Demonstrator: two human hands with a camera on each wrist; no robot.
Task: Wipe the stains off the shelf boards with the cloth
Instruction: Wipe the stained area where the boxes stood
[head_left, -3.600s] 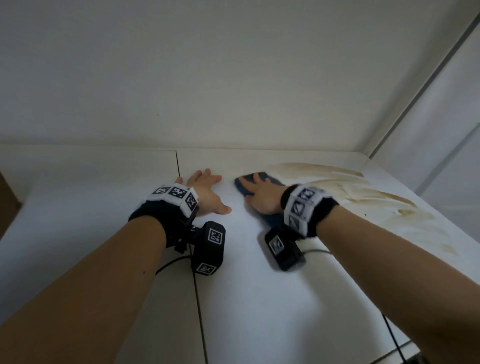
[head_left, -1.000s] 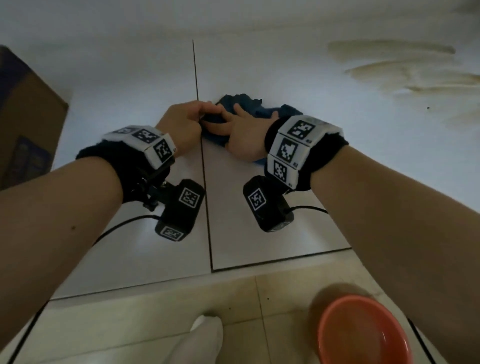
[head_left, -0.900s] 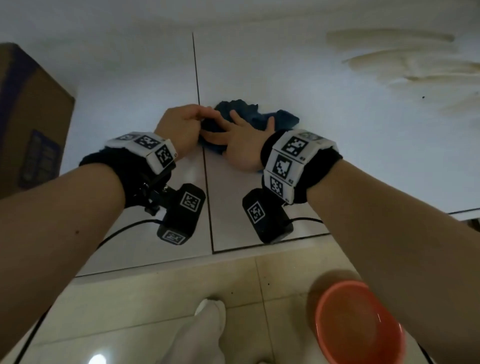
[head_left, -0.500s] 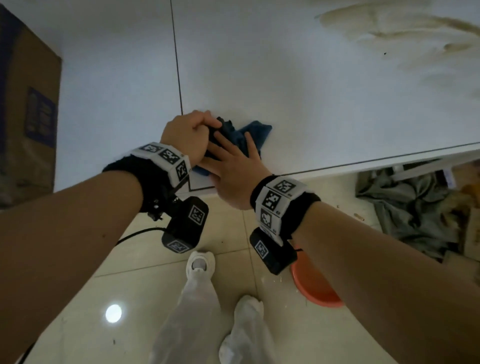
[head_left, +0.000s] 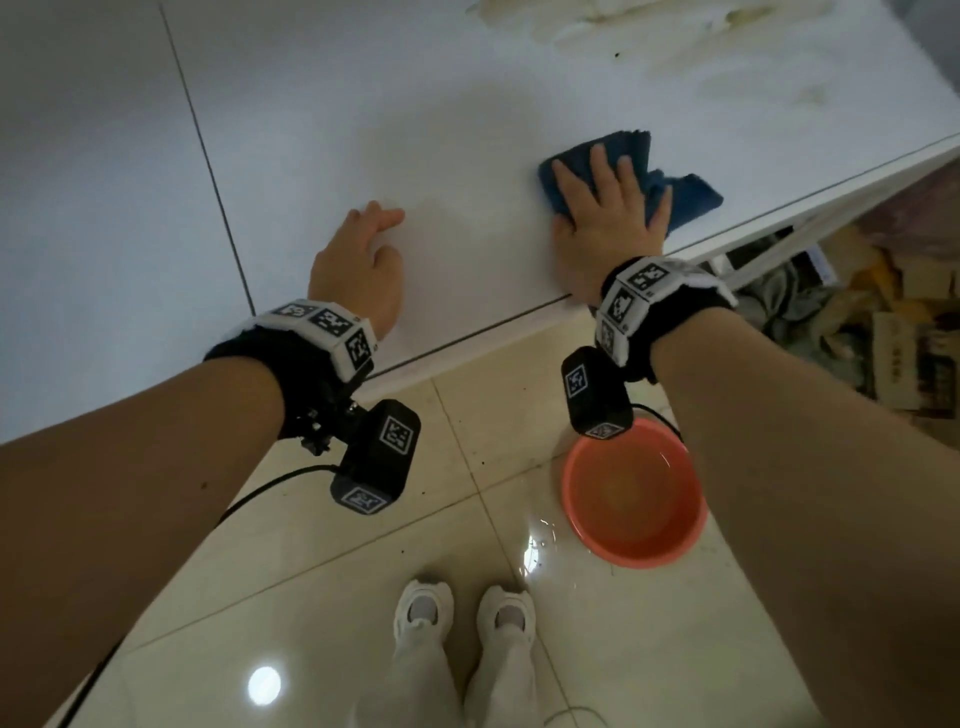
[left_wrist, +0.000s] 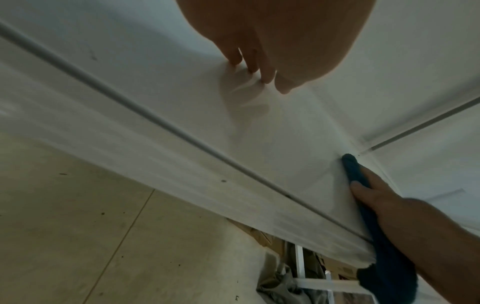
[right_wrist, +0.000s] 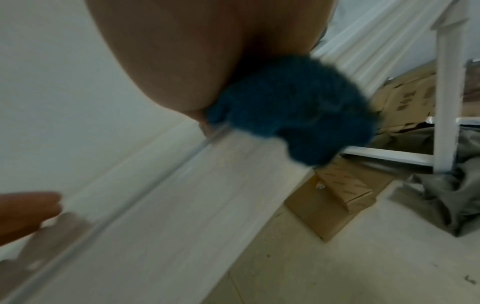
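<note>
A dark blue cloth (head_left: 680, 189) lies on the white shelf board (head_left: 457, 119) near its front right edge. My right hand (head_left: 608, 208) lies flat on the cloth with fingers spread, pressing it to the board. The cloth (right_wrist: 291, 123) bulges out under the palm in the right wrist view and hangs over the board's edge (left_wrist: 384, 259) in the left wrist view. My left hand (head_left: 363, 260) rests on the bare board to the left, fingertips (left_wrist: 257, 67) touching it and holding nothing. Brownish stains (head_left: 675, 31) spread across the board's far right.
An orange basin (head_left: 634, 493) with water stands on the tiled floor below the board's edge. My white shoes (head_left: 467, 613) are beside it. Cardboard boxes (right_wrist: 335, 193), a grey fabric heap (head_left: 795, 306) and a white frame (right_wrist: 446, 82) sit at the right. A seam (head_left: 208, 156) divides the boards.
Both hands were bunched together on the cloth near the seam. Now the left hand has let go and rests on the board, and the right hand has slid the cloth to the right.
</note>
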